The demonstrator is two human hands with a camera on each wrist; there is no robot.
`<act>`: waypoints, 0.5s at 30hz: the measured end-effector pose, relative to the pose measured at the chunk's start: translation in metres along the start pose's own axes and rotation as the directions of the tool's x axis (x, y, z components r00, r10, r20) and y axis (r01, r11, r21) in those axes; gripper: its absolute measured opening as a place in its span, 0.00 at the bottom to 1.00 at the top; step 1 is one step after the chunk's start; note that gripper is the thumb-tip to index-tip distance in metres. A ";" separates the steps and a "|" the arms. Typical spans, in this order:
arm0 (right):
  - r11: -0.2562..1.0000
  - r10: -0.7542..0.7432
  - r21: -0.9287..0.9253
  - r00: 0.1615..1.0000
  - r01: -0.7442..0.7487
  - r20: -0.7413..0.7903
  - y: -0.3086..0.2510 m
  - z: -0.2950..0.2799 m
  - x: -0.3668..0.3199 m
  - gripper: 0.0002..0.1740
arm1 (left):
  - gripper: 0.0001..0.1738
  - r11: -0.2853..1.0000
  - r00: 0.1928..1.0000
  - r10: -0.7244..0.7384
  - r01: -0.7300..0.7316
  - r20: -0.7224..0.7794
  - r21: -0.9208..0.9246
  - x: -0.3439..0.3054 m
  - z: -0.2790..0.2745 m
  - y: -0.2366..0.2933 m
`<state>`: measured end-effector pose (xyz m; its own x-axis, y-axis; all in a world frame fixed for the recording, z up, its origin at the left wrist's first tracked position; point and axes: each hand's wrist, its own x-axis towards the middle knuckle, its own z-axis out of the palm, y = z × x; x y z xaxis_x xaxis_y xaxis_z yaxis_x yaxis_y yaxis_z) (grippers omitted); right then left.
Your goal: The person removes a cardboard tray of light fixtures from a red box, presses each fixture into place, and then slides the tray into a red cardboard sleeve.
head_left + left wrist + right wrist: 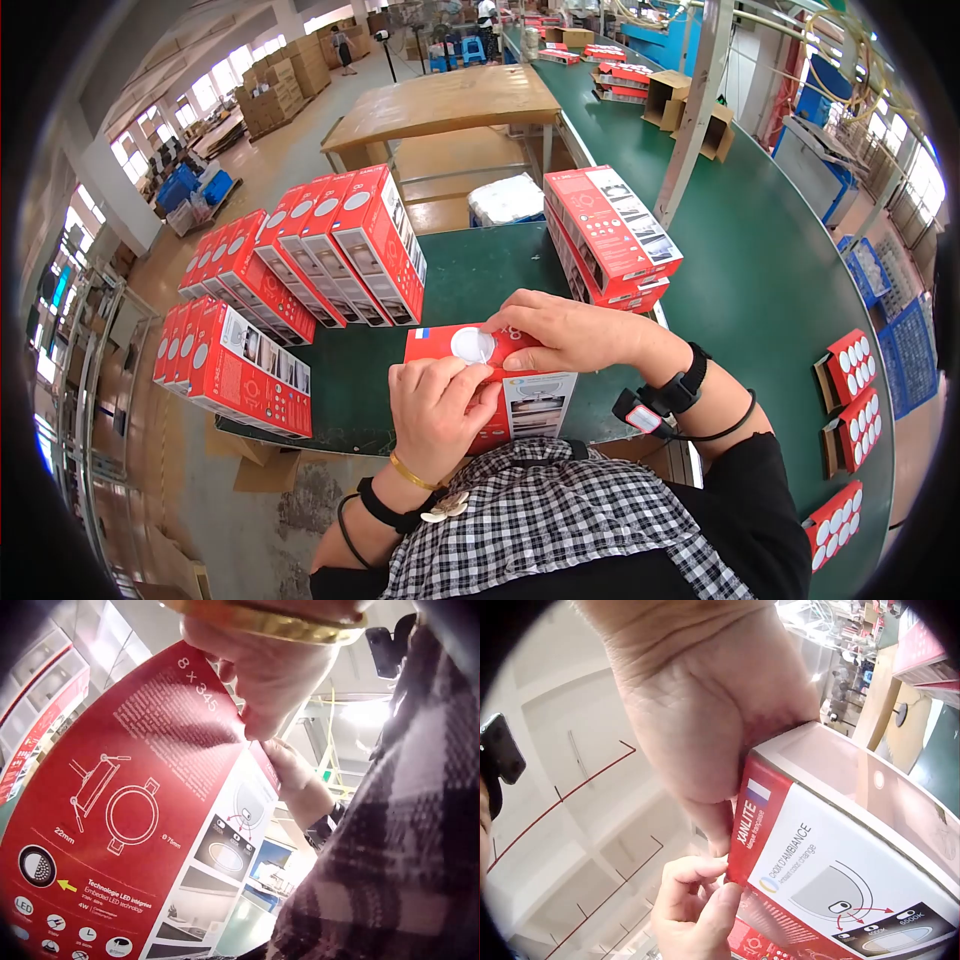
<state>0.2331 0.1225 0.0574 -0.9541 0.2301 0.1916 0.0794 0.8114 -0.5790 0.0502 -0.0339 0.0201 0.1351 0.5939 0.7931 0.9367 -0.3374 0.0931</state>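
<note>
A red and white LED light box (535, 400) stands upright against the checked apron, its red top marked with a white circle (472, 345). My left hand (437, 412) pinches the near top edge of that box between curled fingers and thumb; the red panel is creased there in the left wrist view. From the right, my right hand (572, 333) holds the top, thumb and forefinger bent towards the circle. In the right wrist view, the left thumb and forefinger (697, 907) meet at the box corner by the XANLITE print, while the right fingertips are partly hidden behind the box.
Several similar boxes (375, 240) stand in rows on the green table (470, 260) at left. Stacked boxes (610, 225) lie at the right beyond my hand. A green conveyor (730, 270) runs along the right, with more boxes (850, 440) near its outer edge and a metal post (695, 115) beside it.
</note>
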 end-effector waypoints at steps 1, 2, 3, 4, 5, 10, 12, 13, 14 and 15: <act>1.000 -0.002 -0.002 1.000 0.002 -0.001 0.001 0.000 0.001 0.27 | 0.18 1.000 1.000 -0.001 0.001 0.003 -0.013 0.000 0.000 0.000; 0.998 0.018 0.062 1.000 -0.018 0.004 0.004 0.001 0.002 0.25 | 0.18 1.000 1.000 -0.001 0.001 0.006 -0.025 0.000 0.000 -0.001; 0.992 0.037 0.124 0.999 -0.038 0.008 0.005 0.001 0.003 0.24 | 0.18 1.000 1.000 0.004 -0.004 0.003 -0.023 0.000 0.000 0.000; 0.992 0.034 0.119 0.999 -0.034 0.004 0.006 0.002 0.003 0.24 | 0.18 0.999 1.000 -0.002 0.002 0.007 -0.032 0.000 0.000 0.001; 0.996 -0.007 0.089 1.000 0.009 -0.026 0.005 0.003 0.002 0.22 | 0.18 0.999 1.000 -0.009 0.010 0.008 -0.038 -0.001 0.000 0.002; 0.993 -0.113 -0.043 0.993 0.112 -0.020 0.007 -0.001 0.000 0.34 | 0.19 0.997 0.999 -0.039 0.039 0.007 -0.059 0.001 0.001 -0.001; 0.992 -0.107 -0.071 0.994 0.107 0.002 0.008 -0.001 0.000 0.37 | 0.20 0.998 0.999 -0.042 0.042 -0.001 -0.056 0.001 0.003 -0.001; 0.992 -0.106 -0.066 0.994 0.105 -0.003 0.010 0.001 0.000 0.37 | 0.20 0.998 0.999 -0.043 0.043 0.004 -0.049 0.000 0.005 -0.001; 0.991 -0.109 -0.075 0.994 0.108 -0.006 0.010 0.000 0.000 0.37 | 0.20 0.998 0.999 -0.044 0.044 0.007 -0.042 -0.001 0.006 0.000; 0.995 -0.087 -0.054 0.996 0.088 0.018 0.011 -0.001 0.000 0.38 | 0.20 0.998 0.999 -0.038 0.038 0.000 -0.040 -0.002 0.007 0.002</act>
<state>0.2340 0.1321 0.0523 -0.9626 0.1484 0.2269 0.0103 0.8562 -0.5166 0.0543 -0.0303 0.0147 0.0997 0.6060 0.7892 0.9275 -0.3437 0.1468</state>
